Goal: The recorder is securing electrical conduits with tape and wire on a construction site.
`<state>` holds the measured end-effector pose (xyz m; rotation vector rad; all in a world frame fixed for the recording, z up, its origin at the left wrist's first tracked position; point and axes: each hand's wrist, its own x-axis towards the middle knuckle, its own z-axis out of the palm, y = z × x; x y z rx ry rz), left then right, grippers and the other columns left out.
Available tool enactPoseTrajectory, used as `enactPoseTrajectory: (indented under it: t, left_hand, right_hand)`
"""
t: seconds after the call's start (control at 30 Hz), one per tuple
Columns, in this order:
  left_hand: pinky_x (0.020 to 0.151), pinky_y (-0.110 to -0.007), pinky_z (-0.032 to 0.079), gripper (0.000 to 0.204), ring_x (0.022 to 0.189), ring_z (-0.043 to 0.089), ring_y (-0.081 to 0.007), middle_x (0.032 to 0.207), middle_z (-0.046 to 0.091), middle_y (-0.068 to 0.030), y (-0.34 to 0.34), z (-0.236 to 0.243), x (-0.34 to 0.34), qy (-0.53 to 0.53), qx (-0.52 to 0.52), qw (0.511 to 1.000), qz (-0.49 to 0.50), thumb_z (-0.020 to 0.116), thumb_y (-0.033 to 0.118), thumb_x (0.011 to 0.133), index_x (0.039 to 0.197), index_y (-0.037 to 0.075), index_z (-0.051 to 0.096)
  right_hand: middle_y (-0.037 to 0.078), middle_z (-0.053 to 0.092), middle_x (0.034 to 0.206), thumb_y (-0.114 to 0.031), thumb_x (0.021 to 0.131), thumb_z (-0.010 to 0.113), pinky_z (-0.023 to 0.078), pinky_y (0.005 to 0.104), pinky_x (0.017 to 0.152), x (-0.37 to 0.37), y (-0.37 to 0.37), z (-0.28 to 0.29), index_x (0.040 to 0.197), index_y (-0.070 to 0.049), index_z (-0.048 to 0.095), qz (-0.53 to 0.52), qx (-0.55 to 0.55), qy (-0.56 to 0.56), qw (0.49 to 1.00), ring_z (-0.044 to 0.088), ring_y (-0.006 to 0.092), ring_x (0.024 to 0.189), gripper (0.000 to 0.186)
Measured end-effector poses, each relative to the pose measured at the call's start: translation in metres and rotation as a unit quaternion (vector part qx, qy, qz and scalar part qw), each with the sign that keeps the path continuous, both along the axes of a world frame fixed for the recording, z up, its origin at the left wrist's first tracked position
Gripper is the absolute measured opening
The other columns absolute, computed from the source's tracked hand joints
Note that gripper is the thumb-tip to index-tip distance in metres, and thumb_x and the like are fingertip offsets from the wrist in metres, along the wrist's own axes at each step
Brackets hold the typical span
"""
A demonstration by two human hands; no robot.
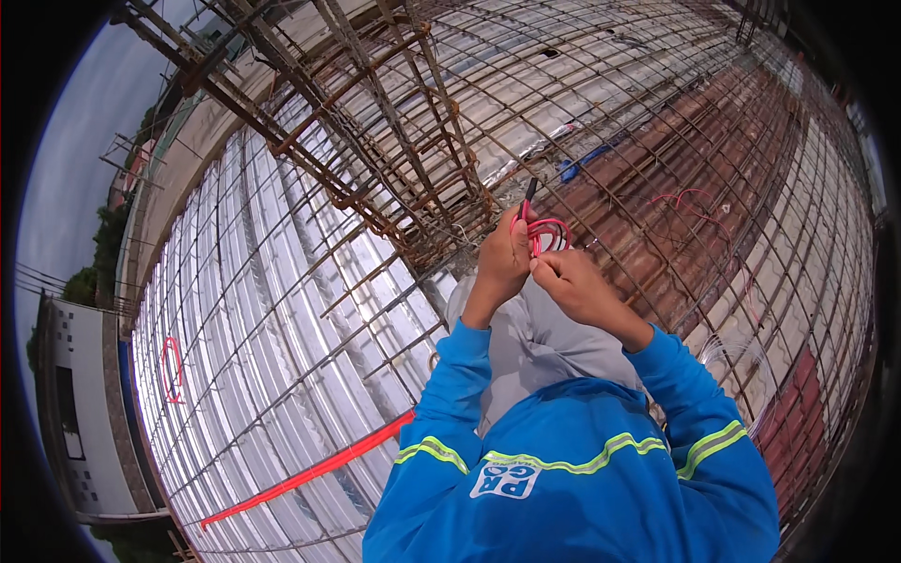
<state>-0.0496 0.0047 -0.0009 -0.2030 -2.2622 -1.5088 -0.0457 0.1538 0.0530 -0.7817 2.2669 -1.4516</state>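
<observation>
In front of me a small coil of red and black wire is in my hands. My left hand is closed around the coil's left side, thumb up. A black end piece sticks up above that hand. Against the coil's lower edge, my right hand is closed in a pinch on the wire. What lies between its fingertips is mostly hidden. My knees in grey trousers are just under both hands.
A rebar grid covers corrugated metal sheets. A rusty rebar column cage rises just ahead, left of my hands. A red strip lies at lower left. Loose red wire, a clear tubing coil and a blue scrap lie to the right.
</observation>
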Motion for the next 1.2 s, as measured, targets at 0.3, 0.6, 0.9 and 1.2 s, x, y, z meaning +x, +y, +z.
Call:
enactPoseTrajectory:
  t: [0.3,0.6,0.9,1.2]
  left_hand:
    - [0.058,-0.035,0.045,0.035,0.061,0.058,-0.0269,0.070,0.058,-0.0140,-0.004,0.003,0.002,-0.007,0.031,0.999,-0.004,0.033,0.032,0.099,0.104,0.004,0.053]
    - [0.054,-0.039,0.044,0.031,0.057,0.058,-0.0348,0.065,0.057,-0.0185,-0.003,0.000,-0.004,0.038,0.002,0.998,0.039,0.038,0.026,0.098,0.088,0.002,0.056]
    - [0.049,-0.038,0.045,0.024,0.055,0.060,-0.0336,0.062,0.058,-0.0161,0.008,0.002,-0.002,0.075,-0.041,0.991,0.105,0.049,0.022,0.094,0.083,0.002,0.057]
    - [0.050,-0.037,0.046,0.021,0.058,0.062,-0.0313,0.071,0.062,-0.0132,0.006,-0.007,-0.002,0.137,-0.038,0.982,0.125,0.060,0.026,0.088,0.085,0.005,0.058]
  right_hand:
    - [0.012,0.051,0.125,-0.010,0.072,0.064,0.041,0.0432,0.093,-0.052,0.015,0.007,0.111,-0.001,0.055,0.073,0.035,0.553,0.829,0.050,0.0309,0.111,0.041]
    - [0.015,0.050,0.125,-0.006,0.074,0.058,0.041,0.0436,0.095,-0.062,0.001,-0.014,0.111,0.003,0.056,0.055,0.017,0.582,0.811,0.046,0.0321,0.118,0.038]
    - [0.015,0.060,0.100,-0.006,0.070,0.062,0.051,0.0378,0.077,-0.057,-0.009,-0.025,0.105,0.001,0.058,-0.019,-0.010,0.487,0.873,0.059,0.0303,0.096,0.036]
    - [0.009,0.064,0.069,-0.008,0.072,0.070,0.047,0.0294,0.057,-0.063,0.002,-0.013,0.081,0.001,0.066,0.023,0.052,0.159,0.986,0.061,0.0235,0.062,0.012]
